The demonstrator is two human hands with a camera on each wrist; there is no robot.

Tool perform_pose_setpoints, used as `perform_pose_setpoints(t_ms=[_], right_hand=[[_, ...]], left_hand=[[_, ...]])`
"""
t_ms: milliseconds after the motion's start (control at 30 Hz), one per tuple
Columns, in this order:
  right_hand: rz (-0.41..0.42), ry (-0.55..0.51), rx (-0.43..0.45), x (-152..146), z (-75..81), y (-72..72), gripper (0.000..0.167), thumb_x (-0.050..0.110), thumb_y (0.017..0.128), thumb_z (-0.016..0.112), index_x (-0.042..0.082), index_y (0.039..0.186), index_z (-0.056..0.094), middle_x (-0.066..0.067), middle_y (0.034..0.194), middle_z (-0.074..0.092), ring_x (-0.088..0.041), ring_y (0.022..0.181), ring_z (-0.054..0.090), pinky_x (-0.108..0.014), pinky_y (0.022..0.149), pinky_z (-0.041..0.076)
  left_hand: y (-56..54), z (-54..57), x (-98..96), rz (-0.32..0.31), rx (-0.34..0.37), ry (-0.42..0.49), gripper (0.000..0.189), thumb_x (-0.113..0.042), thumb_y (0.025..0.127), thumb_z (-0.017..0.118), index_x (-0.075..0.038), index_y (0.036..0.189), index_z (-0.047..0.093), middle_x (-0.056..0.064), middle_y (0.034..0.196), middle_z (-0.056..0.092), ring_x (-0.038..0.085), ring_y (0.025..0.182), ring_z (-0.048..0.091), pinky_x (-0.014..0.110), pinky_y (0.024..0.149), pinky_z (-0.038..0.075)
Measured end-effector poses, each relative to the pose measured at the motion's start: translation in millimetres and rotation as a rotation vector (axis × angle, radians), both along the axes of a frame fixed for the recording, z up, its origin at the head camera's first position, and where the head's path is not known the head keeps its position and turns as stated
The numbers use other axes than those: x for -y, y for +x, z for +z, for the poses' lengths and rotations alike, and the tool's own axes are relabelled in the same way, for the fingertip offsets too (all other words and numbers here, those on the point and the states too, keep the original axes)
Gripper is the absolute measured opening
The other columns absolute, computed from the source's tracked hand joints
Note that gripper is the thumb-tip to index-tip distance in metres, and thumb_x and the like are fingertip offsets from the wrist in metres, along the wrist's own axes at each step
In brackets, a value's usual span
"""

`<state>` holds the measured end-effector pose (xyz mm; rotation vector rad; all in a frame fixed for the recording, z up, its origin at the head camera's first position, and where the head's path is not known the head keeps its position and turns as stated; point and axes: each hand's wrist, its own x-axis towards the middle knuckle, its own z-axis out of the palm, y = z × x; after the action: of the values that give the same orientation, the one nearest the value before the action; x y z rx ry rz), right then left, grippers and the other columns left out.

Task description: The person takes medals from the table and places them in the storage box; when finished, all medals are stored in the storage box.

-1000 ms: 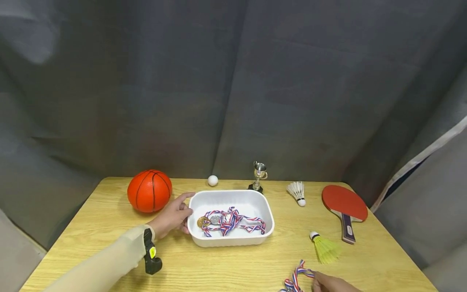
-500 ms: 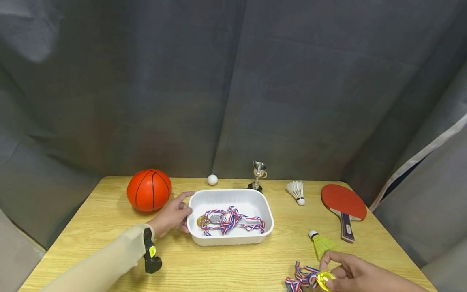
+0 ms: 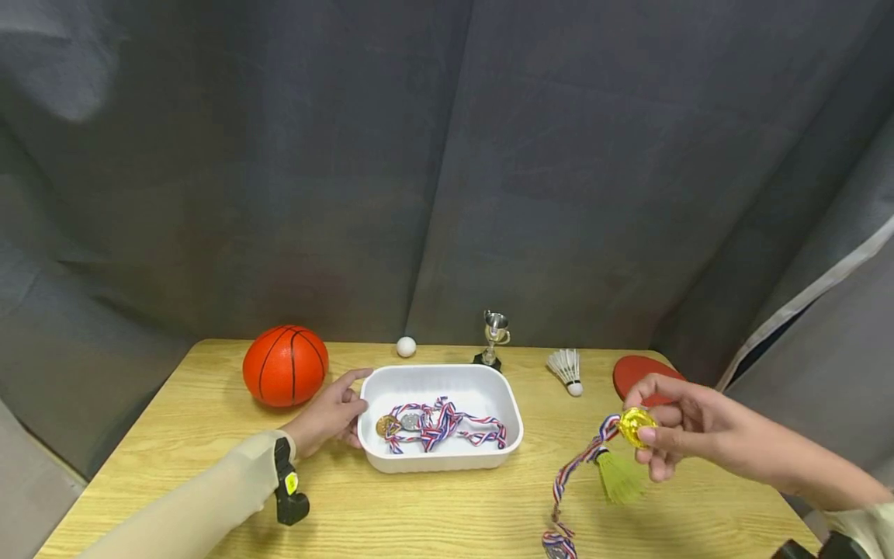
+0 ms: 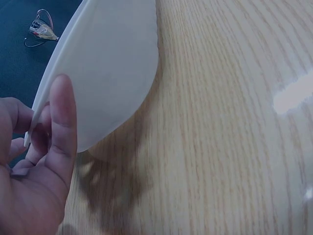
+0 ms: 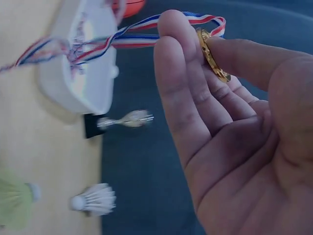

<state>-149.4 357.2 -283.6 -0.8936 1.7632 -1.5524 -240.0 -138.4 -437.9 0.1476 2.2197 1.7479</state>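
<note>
My left hand (image 3: 324, 415) holds the left end of a white plastic tray (image 3: 447, 463) by its rim; the left wrist view shows the thumb along the outer wall and fingers curled over the edge. Inside the tray lie a gold medal (image 3: 386, 425), a silver medal (image 3: 410, 421) and tangled red, white and blue ribbons. On the right, my right hand (image 3: 705, 431) pinches a shiny gold medal (image 5: 212, 58) between thumb and fingers, raised over the table. Its striped ribbon (image 3: 564, 472) hangs twisted to a knotted bunch (image 3: 559, 545) at the head view's bottom edge.
A yellow shuttlecock (image 3: 621, 480) sits below my right hand. A red table tennis bat (image 3: 639, 373) is partly hidden behind it. Along the back are an orange basketball (image 3: 285, 366), a white ball (image 3: 406, 346), a small trophy (image 3: 495, 334) and a white shuttlecock (image 3: 567, 369).
My right hand has come up from the front edge, lifting the gold medal and drawing its ribbon out long. The left hand and the tray have stayed in place.
</note>
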Motion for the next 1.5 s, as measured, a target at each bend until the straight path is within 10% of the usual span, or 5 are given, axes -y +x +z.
perform_pose_setpoints(t_ms=[300, 633, 1100, 1500], right_hand=[[-0.277, 0.115, -0.333, 26, 49.7, -26.1, 0.033, -0.011, 0.103, 0.05, 0.004, 0.132, 0.049, -0.011, 0.106, 0.079, -0.02, 0.09, 0.078, -0.035, 0.081, 0.068], [-0.511, 0.141, -0.367, 71, 66.8, -64.9, 0.032, 0.005, 0.101, 0.066, 0.007, 0.13, 0.051, -0.005, 0.098, 0.078, -0.016, 0.084, 0.076, -0.028, 0.08, 0.068], [-0.541, 0.117, -0.247, 160, 13.9, -138.0, 0.034, 0.01, 0.103, 0.064, 0.003, 0.134, 0.05, 0.0, 0.094, 0.077, -0.013, 0.083, 0.074, -0.03, 0.081, 0.068], [-0.456, 0.283, -0.132, 169, -49.5, -154.9, 0.029, 0.003, 0.105, 0.057, -0.004, 0.133, 0.052, -0.015, 0.098, 0.074, -0.014, 0.079, 0.073, -0.031, 0.079, 0.068]], left_hand=[[1.4, 2.6, 0.5, -0.001, 0.008, 0.004, 0.064, -0.001, 0.102, 0.052, -0.012, 0.162, 0.032, 0.018, 0.101, 0.057, 0.02, 0.069, 0.061, 0.032, 0.056, 0.065], [1.3, 1.1, -1.1, 0.0, 0.007, -0.003, 0.064, -0.002, 0.103, 0.052, -0.013, 0.163, 0.032, 0.021, 0.104, 0.057, 0.021, 0.07, 0.061, 0.033, 0.057, 0.065], [1.8, 1.2, 2.9, 0.014, 0.007, -0.007, 0.064, -0.003, 0.103, 0.053, -0.014, 0.163, 0.033, 0.019, 0.102, 0.056, 0.021, 0.069, 0.062, 0.032, 0.057, 0.065], [3.9, 5.0, 0.1, 0.025, 0.016, -0.006, 0.064, -0.002, 0.103, 0.053, -0.016, 0.163, 0.034, 0.019, 0.102, 0.056, 0.021, 0.07, 0.062, 0.034, 0.058, 0.066]])
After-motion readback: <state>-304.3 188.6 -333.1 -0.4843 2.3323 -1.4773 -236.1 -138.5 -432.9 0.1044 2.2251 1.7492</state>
